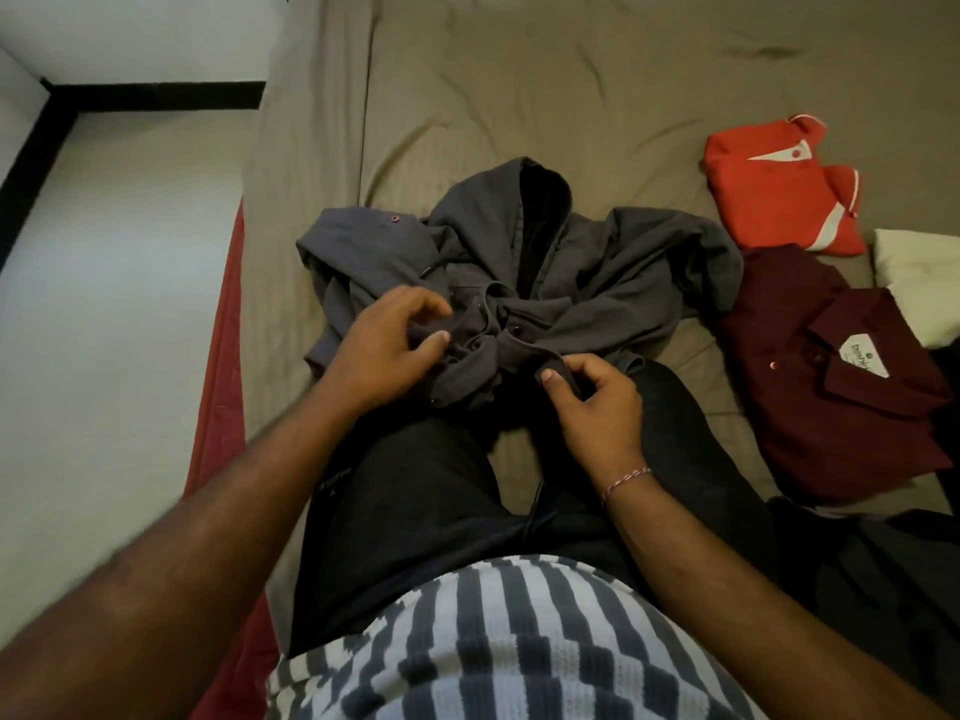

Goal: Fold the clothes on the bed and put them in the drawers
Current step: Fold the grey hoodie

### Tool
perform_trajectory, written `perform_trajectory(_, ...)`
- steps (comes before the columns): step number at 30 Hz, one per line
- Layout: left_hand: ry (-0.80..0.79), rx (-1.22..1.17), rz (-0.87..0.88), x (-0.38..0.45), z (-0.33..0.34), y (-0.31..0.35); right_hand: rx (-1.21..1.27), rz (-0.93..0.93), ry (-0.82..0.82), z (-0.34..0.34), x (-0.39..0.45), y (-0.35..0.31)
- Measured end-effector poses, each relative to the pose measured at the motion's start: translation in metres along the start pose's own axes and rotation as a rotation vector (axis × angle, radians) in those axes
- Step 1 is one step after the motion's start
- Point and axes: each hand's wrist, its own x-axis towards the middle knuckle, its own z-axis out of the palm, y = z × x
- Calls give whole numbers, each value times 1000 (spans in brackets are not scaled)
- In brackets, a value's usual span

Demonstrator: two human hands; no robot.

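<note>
A crumpled grey shirt (519,283) lay in the middle of the bed (545,80), just in front of the person's knees, its collar pointing away and its sleeves bunched out to either side. The left hand (384,350) rested on the near left part of the shirt, its fingers curled and its thumb and forefinger pinching a fold of the cloth beside the button strip. The right hand (592,402) pinched the near edge of the button strip between thumb and forefinger, the other fingers curled in toward the palm. A thin thread bracelet (626,480) circled the right wrist.

To the right of the grey shirt, a folded red shirt (779,189) with white trim lay flat on the bed. Just nearer than that sat a folded maroon shirt (831,387), its collar label facing up. A white pillow (919,283) touched the maroon shirt's far right side. The person sat on the bed in dark trousers (415,511) and a striped top (493,641).
</note>
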Motion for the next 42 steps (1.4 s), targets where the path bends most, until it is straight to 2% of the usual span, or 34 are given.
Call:
perform_trajectory(2, 188, 4, 84, -24, 6, -7, 11, 7, -7, 1, 0, 2)
perform_trajectory(3, 194, 6, 114, -33, 10, -9, 19, 10, -13, 1, 1, 2)
perform_trajectory(7, 3, 47, 190, -55, 19, -11, 34, 23, -50, 5, 0, 3)
perform_trajectory(11, -119, 125, 122, -51, 4, -24, 22, 30, -57, 5, -2, 1)
perform_trajectory(13, -123, 146, 136, -51, 0, -25, 7, 35, -88, 3, -5, -1)
perform_trajectory(16, 40, -45, 130, -54, 5, -6, 106, 50, -108, -1, -15, -11)
perform_trajectory(20, 435, -660, -245, -61, 27, 47, 219, -19, -43, -12, -33, -32)
perform_trajectory(22, 484, -758, -353, -67, 41, 67, 226, -69, -32, -17, -42, -44)
perform_trajectory(25, 418, -743, -373, -74, 49, 82, 313, -70, -94, -21, -51, -57)
perform_trajectory(29, 376, -673, -244, -76, 42, 91, 395, -109, -130, -26, -54, -69)
perform_trajectory(34, 446, -663, -206, -80, 37, 104, 442, -208, -106, -25, -55, -77)
perform_trajectory(38, 539, -672, -264, -80, 35, 104, 435, -293, -87, -23, -56, -79)
perform_trajectory(42, 485, -639, -218, -83, 33, 108, 414, -323, -79, -18, -56, -79)
